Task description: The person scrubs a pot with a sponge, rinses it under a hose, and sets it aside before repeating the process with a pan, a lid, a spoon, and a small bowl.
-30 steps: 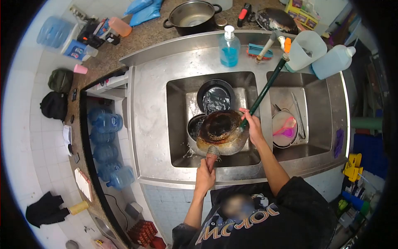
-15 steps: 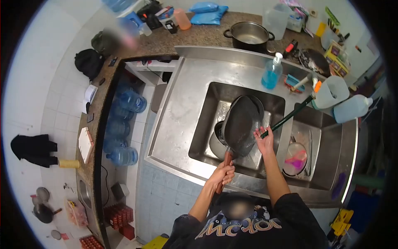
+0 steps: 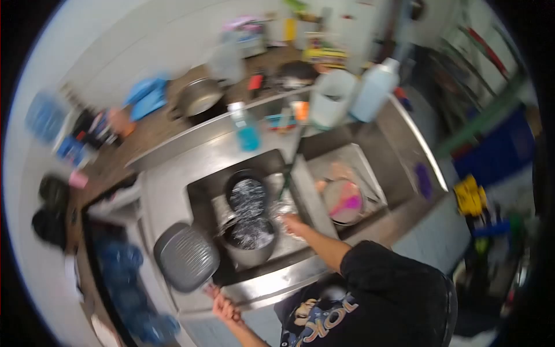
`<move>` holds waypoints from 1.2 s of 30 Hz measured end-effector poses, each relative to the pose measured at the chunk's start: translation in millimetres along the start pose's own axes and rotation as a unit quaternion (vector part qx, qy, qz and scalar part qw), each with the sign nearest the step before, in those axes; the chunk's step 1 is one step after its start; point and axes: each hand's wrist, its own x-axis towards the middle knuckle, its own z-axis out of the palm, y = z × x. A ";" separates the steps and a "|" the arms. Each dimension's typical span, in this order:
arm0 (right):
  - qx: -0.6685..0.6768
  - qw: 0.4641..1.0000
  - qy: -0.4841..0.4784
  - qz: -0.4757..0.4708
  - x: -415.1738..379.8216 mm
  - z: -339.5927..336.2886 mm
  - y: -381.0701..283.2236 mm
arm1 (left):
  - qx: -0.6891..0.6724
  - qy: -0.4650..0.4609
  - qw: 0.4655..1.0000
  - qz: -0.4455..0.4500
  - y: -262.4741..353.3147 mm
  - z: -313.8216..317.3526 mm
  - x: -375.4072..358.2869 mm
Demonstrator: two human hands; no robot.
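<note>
My left hand (image 3: 226, 309) is closed around the reddish-brown handle of a square grill pan (image 3: 186, 257). The pan is over the steel drainboard's front left part, ridged face up. Blurred by motion, my right hand (image 3: 293, 224) is inside the left sink basin (image 3: 202, 199), just below the end of a dark green hose (image 3: 293, 157); its finger position is unclear. Beside that hand, a pot (image 3: 248, 254) and a dark round pan (image 3: 232, 180) sit in the basin, both with rippling water in them.
In the right basin (image 3: 399, 168) is a round vessel with a pink utensil (image 3: 350, 201). A blue soap bottle (image 3: 247, 136) stands behind the left basin. White jugs (image 3: 332, 101) line the back edge. A metal pot (image 3: 199, 97) is on the stone counter.
The grill pan has moved left out of the basin to the drainboard, and its ridged face now shows. Water ripples in the uncovered pots. The view has swung right.
</note>
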 end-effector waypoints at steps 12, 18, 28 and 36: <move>-0.007 0.973 0.012 -0.231 -145.8 -120.2 -59.0 | 0.103 -0.012 0.994 0.025 89.8 -37.9 40.5; 0.015 0.968 0.250 -0.007 -55.9 -233.4 9.4 | 0.602 0.321 0.731 0.004 150.5 -51.0 54.2; 0.077 0.856 0.472 0.196 48.2 -210.7 61.1 | 0.873 0.416 0.052 0.250 111.8 -24.3 5.1; 0.094 0.898 0.428 0.036 15.3 -201.5 49.4 | 0.889 0.174 0.156 0.395 -172.6 21.1 81.3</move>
